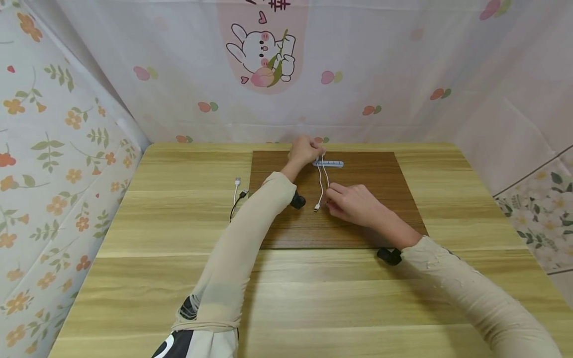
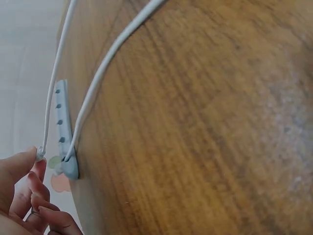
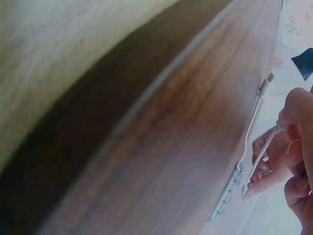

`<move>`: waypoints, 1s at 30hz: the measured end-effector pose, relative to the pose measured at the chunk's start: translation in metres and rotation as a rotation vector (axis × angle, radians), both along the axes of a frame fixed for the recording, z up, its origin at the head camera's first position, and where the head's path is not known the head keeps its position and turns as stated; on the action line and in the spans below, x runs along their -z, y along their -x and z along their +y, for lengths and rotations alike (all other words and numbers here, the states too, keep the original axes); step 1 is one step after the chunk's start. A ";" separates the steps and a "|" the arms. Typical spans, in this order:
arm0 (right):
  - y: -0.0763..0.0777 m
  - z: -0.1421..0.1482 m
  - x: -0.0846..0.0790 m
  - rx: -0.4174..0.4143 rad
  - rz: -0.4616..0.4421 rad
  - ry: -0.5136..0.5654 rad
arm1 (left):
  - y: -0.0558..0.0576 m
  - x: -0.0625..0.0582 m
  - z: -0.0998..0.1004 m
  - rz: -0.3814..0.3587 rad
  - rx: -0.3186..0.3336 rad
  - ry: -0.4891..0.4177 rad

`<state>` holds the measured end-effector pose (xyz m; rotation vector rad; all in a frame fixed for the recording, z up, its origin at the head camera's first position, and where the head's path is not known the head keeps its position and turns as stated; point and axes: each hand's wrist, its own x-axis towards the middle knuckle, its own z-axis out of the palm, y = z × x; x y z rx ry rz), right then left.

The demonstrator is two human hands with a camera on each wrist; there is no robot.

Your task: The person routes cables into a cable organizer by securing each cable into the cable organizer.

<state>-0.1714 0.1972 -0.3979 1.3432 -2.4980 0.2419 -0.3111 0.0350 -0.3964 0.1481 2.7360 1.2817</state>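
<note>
Over the far edge of a dark brown board [image 1: 376, 219], my left hand [image 1: 304, 149] pinches one end of a white charging cable [image 2: 52, 88] between thumb and fingertips. My right hand [image 1: 351, 203] pinches the same cable's other end, closer to me, so it stretches between both hands above the board. A light blue cable clip strip [image 1: 334, 163] with several slots lies on the board beside my left hand. A second white cable [image 2: 107, 58] sits in the strip's end slot; its plug [image 1: 317, 207] rests toward the board's middle, left of my right hand.
Left of the board lie a white USB cable [image 1: 236, 189] and a black USB cable [image 1: 238, 200], the latter partly hidden by my left sleeve. The light wooden table [image 1: 179, 268] meets a printed curtain [image 1: 358, 49] at the back.
</note>
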 end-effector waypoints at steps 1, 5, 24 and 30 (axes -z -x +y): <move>0.000 0.000 0.000 0.001 -0.002 -0.002 | 0.000 0.001 0.001 0.000 -0.005 0.003; -0.001 0.001 0.000 0.001 -0.018 -0.012 | 0.000 0.004 0.003 -0.003 -0.017 0.014; -0.001 0.001 0.003 0.016 -0.047 -0.042 | 0.001 0.008 0.010 -0.043 -0.055 0.109; -0.001 0.001 0.003 0.025 -0.048 -0.045 | 0.000 0.008 0.010 -0.049 -0.058 0.111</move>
